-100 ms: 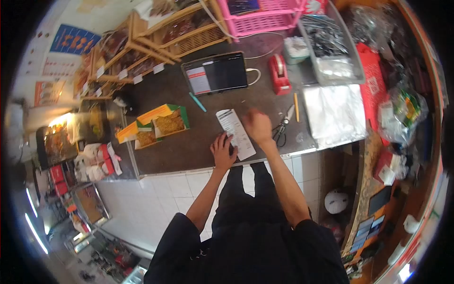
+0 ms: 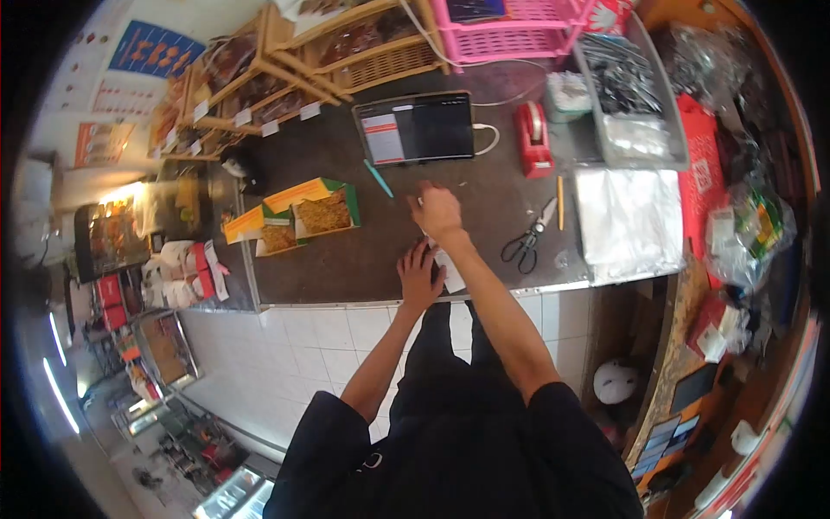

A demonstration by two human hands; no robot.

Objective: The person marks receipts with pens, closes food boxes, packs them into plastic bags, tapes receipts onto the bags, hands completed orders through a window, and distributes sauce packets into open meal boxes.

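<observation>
A white printed paper receipt (image 2: 448, 272) lies near the table's front edge, its upper part covered by my hands. My left hand (image 2: 419, 277) rests on the receipt with its fingers spread and lying flat. Over the upper end of the slip, my right hand (image 2: 439, 214) has its fingers curled in, seemingly gripping the paper, though the contact is mostly hidden. A light-blue pen (image 2: 378, 178) lies beyond my hands to the left. Black-handled scissors (image 2: 523, 248) are on the right, beside a yellow pencil-like stick (image 2: 560, 202).
A tablet (image 2: 415, 130) with a cable stands at the back. Two open food boxes (image 2: 327, 210) sit on the left. To the right are a red tape dispenser (image 2: 534, 143), a stack of clear plastic bags (image 2: 631, 229) and a grey bin (image 2: 644, 145). Wooden racks (image 2: 372, 73) line the back.
My right hand has moved left from beside the receipt to over its upper end, now covering it. My left hand stays on the paper. The camera view has shifted slightly.
</observation>
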